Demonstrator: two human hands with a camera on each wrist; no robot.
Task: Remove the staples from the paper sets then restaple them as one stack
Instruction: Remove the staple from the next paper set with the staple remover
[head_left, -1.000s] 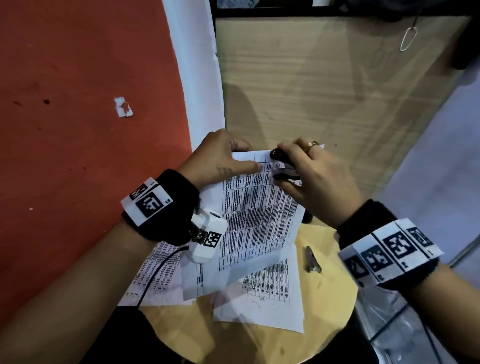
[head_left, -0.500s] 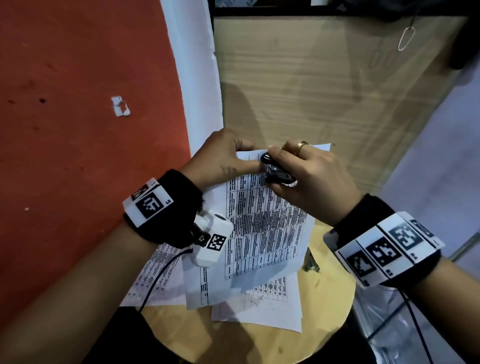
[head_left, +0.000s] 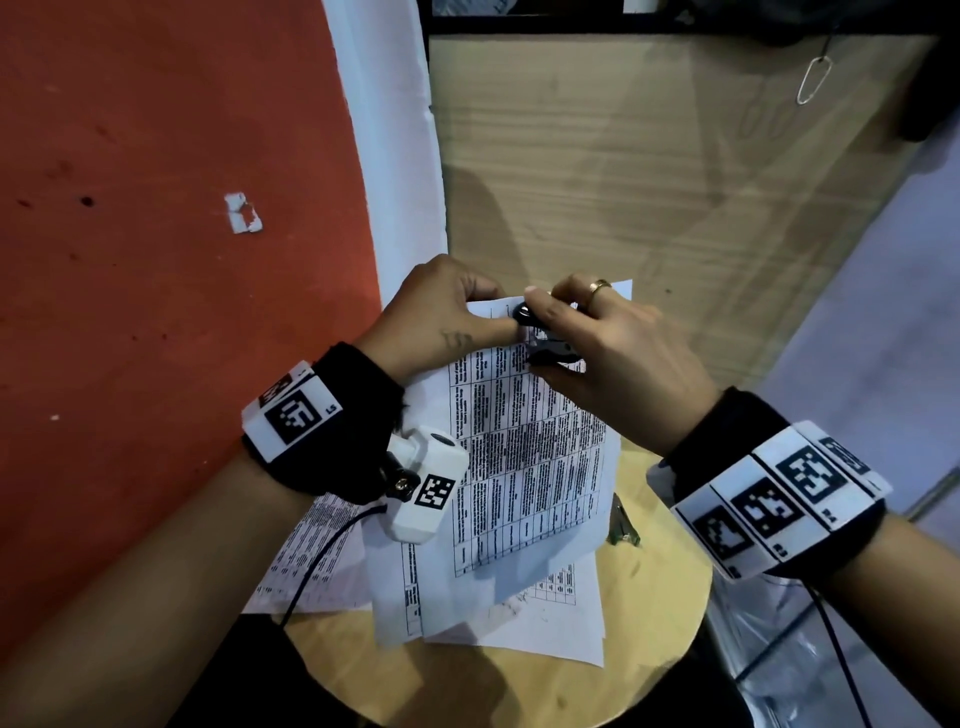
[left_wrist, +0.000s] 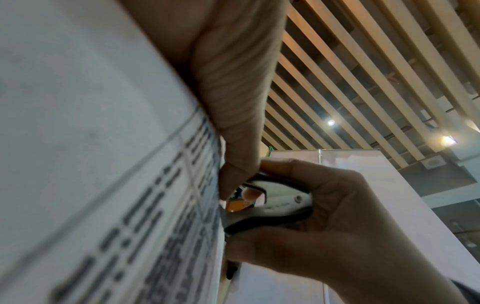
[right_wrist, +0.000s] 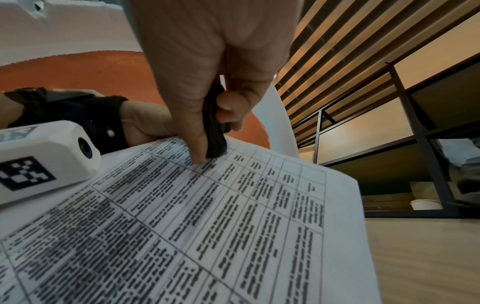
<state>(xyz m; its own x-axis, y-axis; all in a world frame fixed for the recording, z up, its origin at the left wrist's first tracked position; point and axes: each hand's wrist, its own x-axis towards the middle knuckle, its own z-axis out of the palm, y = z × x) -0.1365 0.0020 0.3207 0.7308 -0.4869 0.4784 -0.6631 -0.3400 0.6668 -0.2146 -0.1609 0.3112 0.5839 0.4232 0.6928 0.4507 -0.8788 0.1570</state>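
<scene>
A printed paper set is held tilted above the round table. My left hand pinches its top corner, thumb on the front face. My right hand grips a black staple remover between thumb and fingers. Its jaws press on the sheet at that corner, right beside the left thumb. In the right wrist view the staple remover touches the paper set at the top of the table print. The staple itself is hidden.
More printed sheets lie on the round wooden table, some hanging over its left edge. A small metal tool lies at the table's right side. An orange wall and a wooden panel stand close behind.
The right hand has slid the staple remover left across the top of the paper set, up to the left thumb. Both hands and the sheet shifted slightly left.
</scene>
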